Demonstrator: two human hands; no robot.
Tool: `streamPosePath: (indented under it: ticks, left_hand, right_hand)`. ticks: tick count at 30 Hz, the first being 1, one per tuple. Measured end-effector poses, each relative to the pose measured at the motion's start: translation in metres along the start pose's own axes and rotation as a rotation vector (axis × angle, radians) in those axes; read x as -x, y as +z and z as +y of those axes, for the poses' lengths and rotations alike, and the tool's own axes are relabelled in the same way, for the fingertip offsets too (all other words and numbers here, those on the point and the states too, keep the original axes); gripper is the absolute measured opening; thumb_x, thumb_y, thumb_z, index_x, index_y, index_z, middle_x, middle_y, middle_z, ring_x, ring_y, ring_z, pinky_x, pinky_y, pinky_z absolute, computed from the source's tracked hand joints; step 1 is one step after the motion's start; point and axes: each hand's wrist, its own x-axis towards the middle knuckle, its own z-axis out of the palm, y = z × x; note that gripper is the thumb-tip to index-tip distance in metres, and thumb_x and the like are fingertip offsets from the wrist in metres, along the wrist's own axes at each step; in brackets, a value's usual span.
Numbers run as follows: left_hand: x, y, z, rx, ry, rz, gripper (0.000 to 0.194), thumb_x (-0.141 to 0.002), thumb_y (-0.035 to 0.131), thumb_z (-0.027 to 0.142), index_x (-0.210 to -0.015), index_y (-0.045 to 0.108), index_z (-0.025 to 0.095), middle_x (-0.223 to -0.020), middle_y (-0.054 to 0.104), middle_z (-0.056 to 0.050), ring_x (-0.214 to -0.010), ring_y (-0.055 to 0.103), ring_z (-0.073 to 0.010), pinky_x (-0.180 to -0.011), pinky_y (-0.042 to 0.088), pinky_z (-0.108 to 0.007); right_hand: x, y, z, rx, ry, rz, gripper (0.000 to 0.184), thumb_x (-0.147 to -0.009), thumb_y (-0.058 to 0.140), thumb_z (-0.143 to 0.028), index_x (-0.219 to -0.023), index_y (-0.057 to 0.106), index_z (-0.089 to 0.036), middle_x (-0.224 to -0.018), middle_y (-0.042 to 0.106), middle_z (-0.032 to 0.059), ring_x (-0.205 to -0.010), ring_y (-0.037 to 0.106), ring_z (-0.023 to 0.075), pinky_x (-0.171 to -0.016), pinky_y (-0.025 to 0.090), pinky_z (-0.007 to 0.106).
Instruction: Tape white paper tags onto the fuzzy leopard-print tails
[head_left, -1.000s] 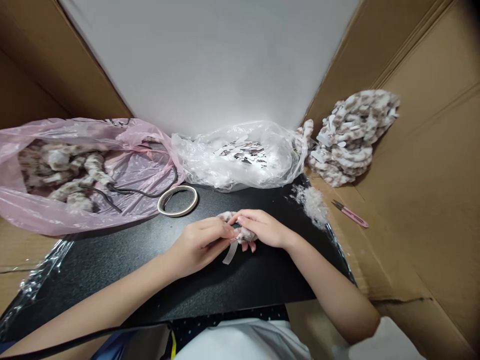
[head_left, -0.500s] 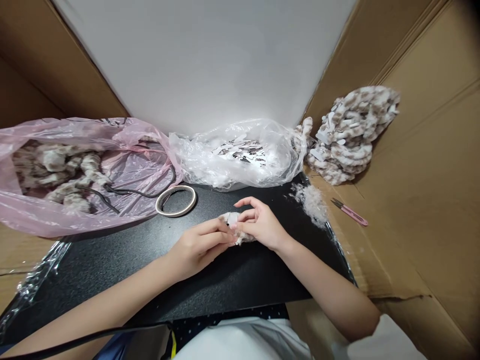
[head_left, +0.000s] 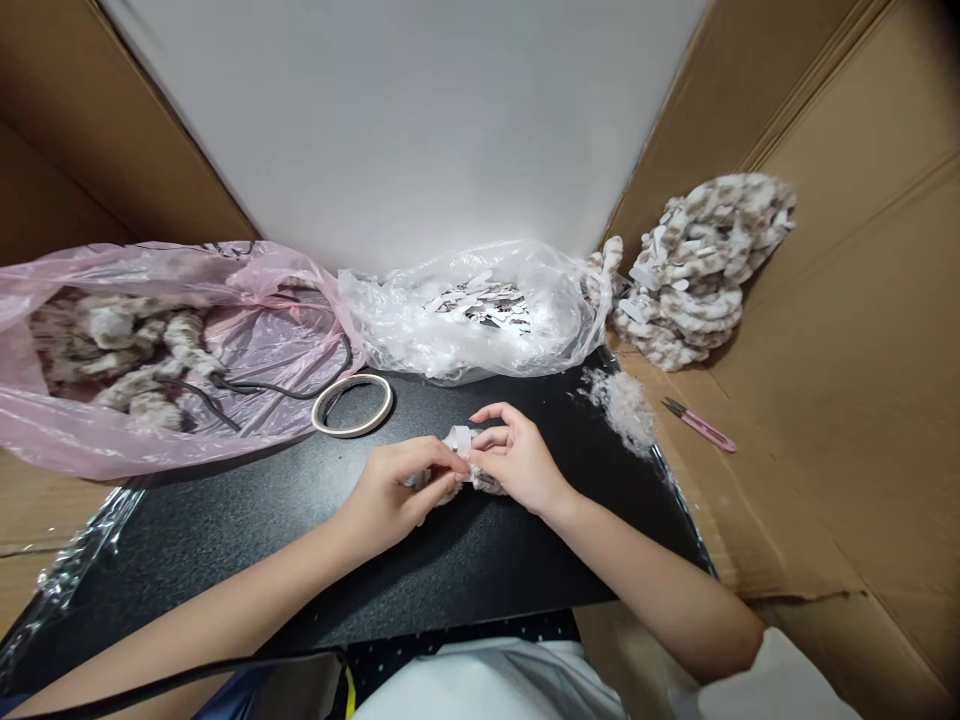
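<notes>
Both hands meet over a small piece of brown-and-white plush fabric (head_left: 487, 484) at the middle of the black table (head_left: 300, 540). A pale, whitish strip (head_left: 459, 439) stands up from the plush between the hands. My left hand (head_left: 401, 485) is closed, its thumb and fingers pinching the left part of the plush. My right hand (head_left: 521, 460) pinches the right part between thumb and fingers, with the index finger raised and curved above it. The fingers cover much of the piece, so its whole shape is hidden.
A tape roll (head_left: 319, 412) lies beside a pink plastic bag (head_left: 300, 350) of plush pieces. Behind is a clear bag (head_left: 390, 330) of white cut-outs. Tagged plush pieces (head_left: 697, 260), fluff (head_left: 626, 410) and pink thread snips (head_left: 709, 430) lie right, near cardboard walls (head_left: 862, 350).
My left hand has turned, its fingers now bent down more into a pinch. The whitish strip shows more upright between the hands. My right hand has barely moved.
</notes>
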Motion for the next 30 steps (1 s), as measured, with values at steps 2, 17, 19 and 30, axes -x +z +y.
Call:
streamPosePath:
  ticks: [2,17,19,30]
  left_hand:
    - [0.0,0.0,-0.001,-0.046,0.079,0.013,0.009,-0.086,0.061,0.011,-0.087,0.069,0.016,-0.079,0.071,-0.004,-0.068,0.066,-0.0111,-0.063,0.051,-0.019]
    - [0.007,0.006,-0.007,-0.32,0.375,0.061,0.014,-0.09,0.056,0.008,-0.098,0.063,0.016,-0.092,0.065,-0.007,-0.083,0.065,-0.0128,-0.075,0.053,-0.021]
    - [0.007,0.005,-0.01,-0.369,0.405,0.058,0.014,-0.09,0.056,0.01,-0.101,0.063,0.015,-0.093,0.067,-0.007,-0.084,0.066,-0.0134,-0.075,0.054,-0.021]
    - [0.005,0.001,-0.017,-0.549,0.533,-0.022,0.019,-0.09,0.056,0.01,-0.108,0.06,0.013,-0.097,0.07,-0.01,-0.085,0.068,-0.0165,-0.077,0.057,-0.027]
  right_hand:
    - [0.0,0.0,0.0,-0.037,0.012,0.003,0.043,-0.056,0.079,-0.02,-0.088,0.051,-0.02,-0.061,0.065,-0.0063,-0.049,0.06,0.01,-0.051,0.046,0.021]
    - [-0.004,-0.002,0.007,-0.197,0.117,0.001,0.04,-0.051,0.075,-0.016,-0.083,0.051,-0.019,-0.055,0.065,-0.006,-0.044,0.057,0.0089,-0.048,0.043,0.02]
    - [-0.004,-0.002,0.008,-0.2,0.119,-0.003,0.039,-0.052,0.074,-0.016,-0.083,0.051,-0.019,-0.055,0.065,-0.0059,-0.044,0.056,0.0088,-0.049,0.043,0.02]
    - [-0.006,-0.005,0.011,-0.223,0.165,0.019,0.04,-0.051,0.073,-0.015,-0.083,0.051,-0.018,-0.056,0.065,-0.0041,-0.046,0.057,0.0088,-0.049,0.043,0.02]
